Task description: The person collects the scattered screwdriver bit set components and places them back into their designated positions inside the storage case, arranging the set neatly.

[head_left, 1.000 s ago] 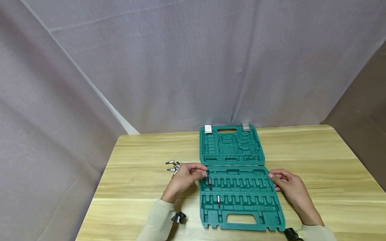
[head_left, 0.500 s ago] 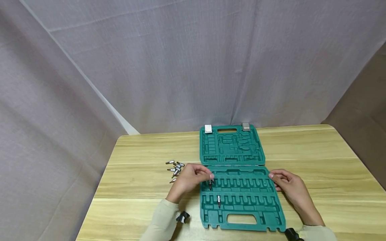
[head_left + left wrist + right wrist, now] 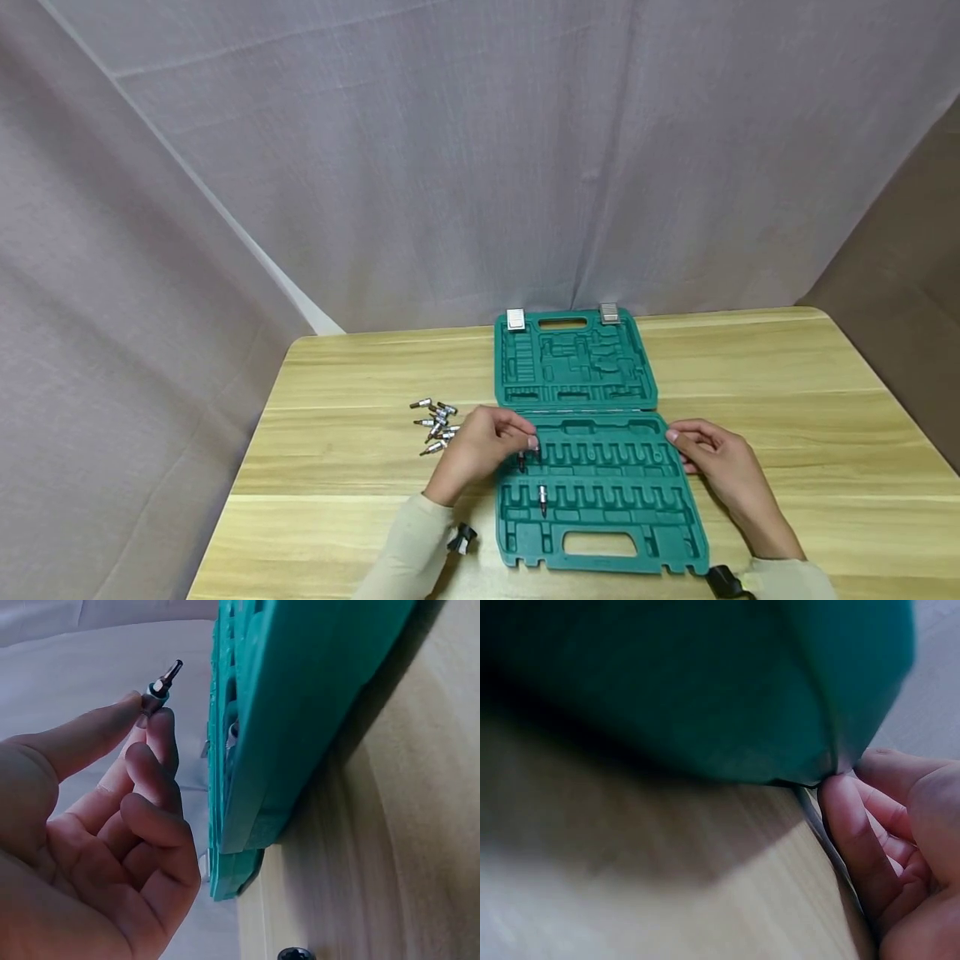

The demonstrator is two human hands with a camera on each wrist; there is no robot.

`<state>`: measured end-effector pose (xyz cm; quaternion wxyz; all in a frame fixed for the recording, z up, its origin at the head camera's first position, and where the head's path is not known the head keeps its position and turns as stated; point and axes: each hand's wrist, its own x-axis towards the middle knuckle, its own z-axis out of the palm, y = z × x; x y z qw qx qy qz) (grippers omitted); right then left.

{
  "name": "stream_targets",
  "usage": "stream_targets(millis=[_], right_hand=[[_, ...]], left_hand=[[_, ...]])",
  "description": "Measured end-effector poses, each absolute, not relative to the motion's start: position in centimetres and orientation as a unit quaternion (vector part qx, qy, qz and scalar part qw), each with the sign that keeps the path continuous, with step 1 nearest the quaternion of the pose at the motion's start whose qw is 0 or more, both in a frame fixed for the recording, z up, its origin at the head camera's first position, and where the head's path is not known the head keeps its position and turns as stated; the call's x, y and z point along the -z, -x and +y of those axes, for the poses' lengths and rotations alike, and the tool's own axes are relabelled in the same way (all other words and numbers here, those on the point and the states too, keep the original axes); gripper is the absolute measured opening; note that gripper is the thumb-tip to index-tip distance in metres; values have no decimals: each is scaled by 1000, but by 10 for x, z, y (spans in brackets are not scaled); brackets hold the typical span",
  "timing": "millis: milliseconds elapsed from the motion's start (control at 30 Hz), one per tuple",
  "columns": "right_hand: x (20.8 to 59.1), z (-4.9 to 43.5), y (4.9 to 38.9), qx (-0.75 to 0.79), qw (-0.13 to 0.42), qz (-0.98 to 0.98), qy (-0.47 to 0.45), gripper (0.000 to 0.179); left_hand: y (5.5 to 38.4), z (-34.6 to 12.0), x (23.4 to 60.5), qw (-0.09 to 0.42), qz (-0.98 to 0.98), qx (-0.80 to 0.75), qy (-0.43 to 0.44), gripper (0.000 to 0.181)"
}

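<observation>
A green plastic tool case (image 3: 600,563) lies unfolded on the wooden table. My left hand (image 3: 480,446) is over the upper left slots of the near half. Between thumb and index finger it pinches a silver bit socket (image 3: 156,697), whose dark tip points up and away in the left wrist view. One bit socket (image 3: 521,462) sits in the upper row, partly covered by the fingers; another bit socket (image 3: 543,498) is in the lower row. At the case's right edge, my right hand (image 3: 716,462) holds the rim between thumb and fingers.
Several loose bit sockets (image 3: 435,425) lie in a pile left of the case. The far half (image 3: 555,367) of the case has moulded hollows and two metal latches, and a grey curtain (image 3: 450,167) hangs behind the table (image 3: 330,467).
The left hand has moved right across the upper slots with the bit socket, uncovering more of the loose pile. The right hand has stayed at the rim.
</observation>
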<state>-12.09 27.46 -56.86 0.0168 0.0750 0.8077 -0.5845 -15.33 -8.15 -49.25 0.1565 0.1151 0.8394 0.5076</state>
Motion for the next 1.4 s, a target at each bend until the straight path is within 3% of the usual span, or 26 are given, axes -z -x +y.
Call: stream_targets(millis=[667,1167,1400], right_hand=[[569,274,120,578,24,811,-82,51],[568,276,122,577,25,812,-80,51],[569,274,121,579,21,811,-79,50]], left_hand=[[150,-57,497,143,875,-440,-140,5],[148,-48,510,79,911,-376,-146,4],[150,-50,513,81,905,-395,-134,6]])
